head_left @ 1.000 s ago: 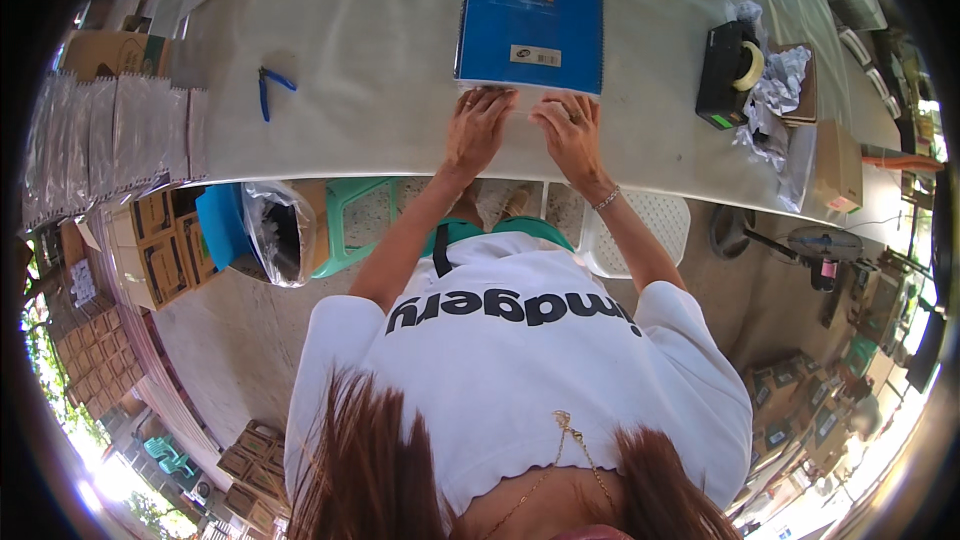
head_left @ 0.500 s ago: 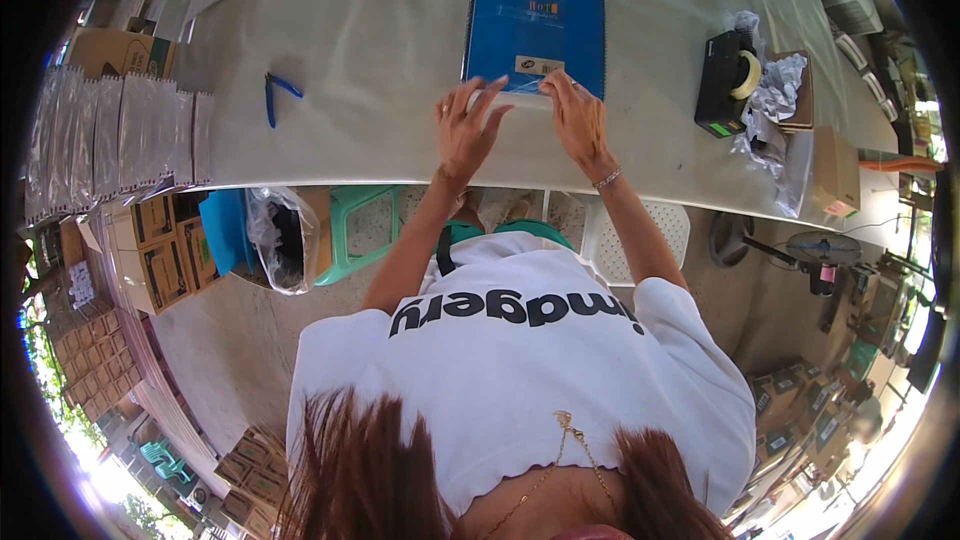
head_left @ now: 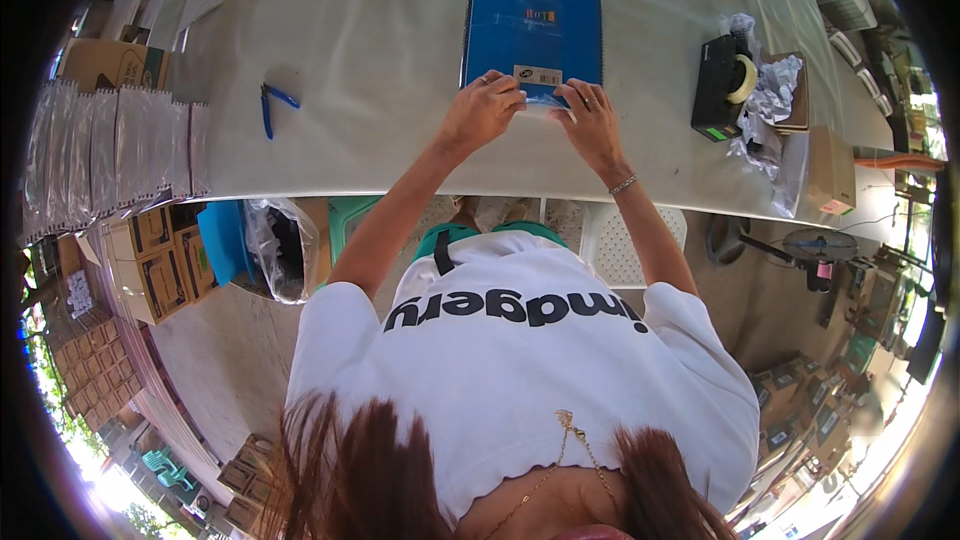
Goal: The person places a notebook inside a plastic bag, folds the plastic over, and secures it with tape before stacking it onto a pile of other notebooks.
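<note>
A blue spiral-bound notebook [head_left: 535, 25] in a clear plastic sleeve lies on the table, with a small barcode label near its lower edge. The near end of the plastic sleeve [head_left: 543, 101] sticks out between my hands. My left hand [head_left: 483, 112] is closed at the notebook's near left corner, fingertips pinching the plastic. At the near right, my right hand [head_left: 592, 125] has its fingers curled onto the same plastic edge. Exactly how much plastic each hand grips is partly hidden by the fingers.
Blue-handled pliers [head_left: 275, 108] lie to the left. Beyond them stands a row of plastic-wrapped notebooks [head_left: 110, 145] beside a cardboard box [head_left: 115, 62]. A black tape dispenser [head_left: 715, 88] and crumpled plastic [head_left: 775, 95] sit at the right of the table [head_left: 370, 120].
My left hand has come down from raised, spread fingers to a pinch at the sleeve's near edge. My right hand has shifted slightly right and nearer, fingers curled on the plastic.
</note>
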Available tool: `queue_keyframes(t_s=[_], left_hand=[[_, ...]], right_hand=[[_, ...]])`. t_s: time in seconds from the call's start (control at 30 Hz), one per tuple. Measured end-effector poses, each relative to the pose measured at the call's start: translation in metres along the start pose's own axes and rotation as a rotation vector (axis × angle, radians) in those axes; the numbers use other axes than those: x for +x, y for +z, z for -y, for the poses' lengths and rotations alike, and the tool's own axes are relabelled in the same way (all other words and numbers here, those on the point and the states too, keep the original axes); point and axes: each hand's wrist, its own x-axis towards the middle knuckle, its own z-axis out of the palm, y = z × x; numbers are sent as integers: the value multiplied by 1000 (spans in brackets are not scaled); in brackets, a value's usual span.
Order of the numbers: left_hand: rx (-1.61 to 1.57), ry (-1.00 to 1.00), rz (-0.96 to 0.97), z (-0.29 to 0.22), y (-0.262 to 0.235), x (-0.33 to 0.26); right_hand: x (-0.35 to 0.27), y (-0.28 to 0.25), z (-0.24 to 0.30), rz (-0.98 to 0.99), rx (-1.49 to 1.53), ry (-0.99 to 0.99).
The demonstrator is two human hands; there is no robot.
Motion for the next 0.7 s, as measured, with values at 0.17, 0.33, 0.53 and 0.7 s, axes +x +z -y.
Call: queue_keyframes(t_s=[0.17,0.33,0.53,0.7], left_hand=[[33,-7,6,1,-1,-3],[-67,-99,-40,0,-3,2],[30,-184,-153,-12,12,6],[165,-199,-238,-14,20,4]], right_hand=[[0,1,-4,-56,94,-34],[8,-11,-2,72,201,107],[22,-22,-10,203,439,381],[-25,-65,-110,-417,104,570]])
